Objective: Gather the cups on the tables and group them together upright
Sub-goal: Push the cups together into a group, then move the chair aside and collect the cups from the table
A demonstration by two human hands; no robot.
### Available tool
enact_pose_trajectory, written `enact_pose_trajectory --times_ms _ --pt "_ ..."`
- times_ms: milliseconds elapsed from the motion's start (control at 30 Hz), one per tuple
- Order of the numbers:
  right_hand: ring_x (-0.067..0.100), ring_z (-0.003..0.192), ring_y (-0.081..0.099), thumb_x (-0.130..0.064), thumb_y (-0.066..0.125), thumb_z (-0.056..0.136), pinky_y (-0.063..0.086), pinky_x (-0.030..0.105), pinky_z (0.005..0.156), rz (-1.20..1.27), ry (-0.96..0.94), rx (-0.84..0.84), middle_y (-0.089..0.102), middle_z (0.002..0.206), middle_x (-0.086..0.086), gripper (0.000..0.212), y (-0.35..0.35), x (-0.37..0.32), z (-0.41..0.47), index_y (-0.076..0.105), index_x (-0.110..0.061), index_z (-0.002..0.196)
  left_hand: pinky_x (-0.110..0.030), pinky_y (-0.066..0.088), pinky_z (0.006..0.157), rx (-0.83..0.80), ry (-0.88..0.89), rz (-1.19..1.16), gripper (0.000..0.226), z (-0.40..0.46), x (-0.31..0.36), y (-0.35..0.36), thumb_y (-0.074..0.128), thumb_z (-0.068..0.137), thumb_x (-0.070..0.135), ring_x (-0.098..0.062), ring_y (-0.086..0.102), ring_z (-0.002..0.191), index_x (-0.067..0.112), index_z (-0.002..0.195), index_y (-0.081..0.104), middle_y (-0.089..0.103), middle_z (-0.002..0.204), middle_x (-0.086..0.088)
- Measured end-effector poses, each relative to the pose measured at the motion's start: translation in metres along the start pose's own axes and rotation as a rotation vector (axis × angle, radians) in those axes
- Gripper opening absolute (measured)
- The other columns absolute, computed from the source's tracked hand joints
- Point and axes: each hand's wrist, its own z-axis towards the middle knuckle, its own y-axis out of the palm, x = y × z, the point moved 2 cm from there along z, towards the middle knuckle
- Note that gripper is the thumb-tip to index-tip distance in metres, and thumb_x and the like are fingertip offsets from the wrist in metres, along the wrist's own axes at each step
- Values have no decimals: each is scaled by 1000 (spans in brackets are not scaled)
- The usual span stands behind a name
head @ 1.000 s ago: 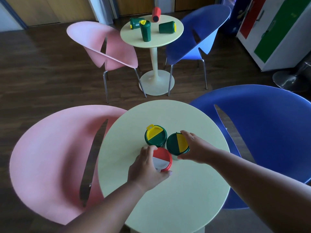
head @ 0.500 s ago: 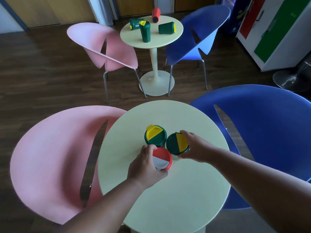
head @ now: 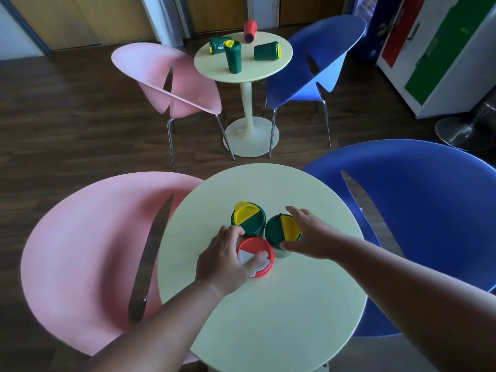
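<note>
Three cups stand upright, clustered on the near counter (head: 268,304) under my hands.

My left hand (head: 224,260) has its grip closed around the red-lidded cup (head: 259,255), thumb lying across the lid's white half. My right hand (head: 308,234) grasps the green cup with the yellow-and-green lid (head: 280,228), fingers curled over its far edge. A second green cup (head: 248,218), its yellow flap raised, stands touching both, with nothing gripping it. On the far counter (head: 257,68), well apart, one green cup (head: 233,58) is upright, while two green cups (head: 265,51) and a red cup (head: 249,30) lie on their sides.
</note>
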Motion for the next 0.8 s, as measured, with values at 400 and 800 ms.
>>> enact_pose_trajectory --times_ms 400,800 --pt "18 88 58 -26 56 86 52 34 72 -81 -263 300 62 92 -2 10 -40 -52 -6 63 -20 89 -25 41 70 155 -130 -61 16 24 -1 -73 67 85 33 -13 56 69 27 74 58 59 65 12" --pt "23 76 61 -27 55 85 53 34 66 -257 -502 243 68 88 2 14 4 -237 -4 65 -18 84 -27 41 61 177 -363 81 12 -79 -108 -204 57 83 40 -13 60 76 30 78 61 64 81 15"
